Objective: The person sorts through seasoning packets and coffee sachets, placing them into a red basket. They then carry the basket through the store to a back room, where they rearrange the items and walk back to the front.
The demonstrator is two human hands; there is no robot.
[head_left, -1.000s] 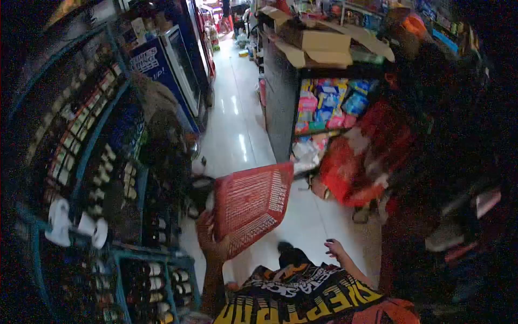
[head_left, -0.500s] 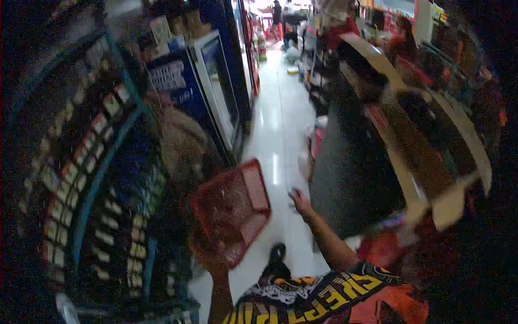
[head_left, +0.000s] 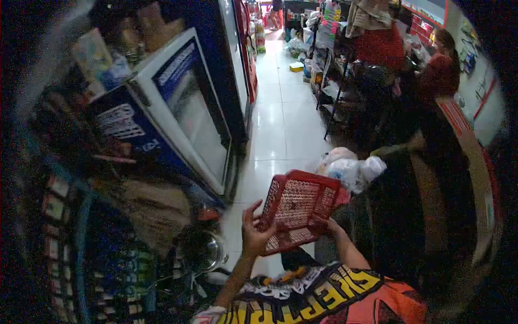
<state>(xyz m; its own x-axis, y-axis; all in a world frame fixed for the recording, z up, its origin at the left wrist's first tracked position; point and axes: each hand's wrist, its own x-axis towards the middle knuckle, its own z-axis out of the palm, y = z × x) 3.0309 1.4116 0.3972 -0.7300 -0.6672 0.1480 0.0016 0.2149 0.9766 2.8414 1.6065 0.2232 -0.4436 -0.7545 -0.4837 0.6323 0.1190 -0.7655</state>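
Note:
A red plastic basket [head_left: 297, 208], with perforated sides, is tilted in front of my body with its inside facing me. My left hand [head_left: 255, 233] is at its left side, thumb against the rim and the other fingers partly stretched along the outside. At the lower right corner, my right hand [head_left: 333, 231] grips the basket; its fingers are partly hidden by the wall. Nothing can be made out inside the basket.
A glass-door cooler [head_left: 189, 116] stands left of the tiled aisle [head_left: 270, 124]. Stocked shelves [head_left: 81, 237] are at lower left. Plastic bags [head_left: 348, 168] sit just beyond the basket. A rack [head_left: 329, 89] and a person in a red top [head_left: 440, 75] are at right.
The basket has moved right, from my left side to the front of my body. My right hand, free before, now holds it too. My view has advanced along the aisle.

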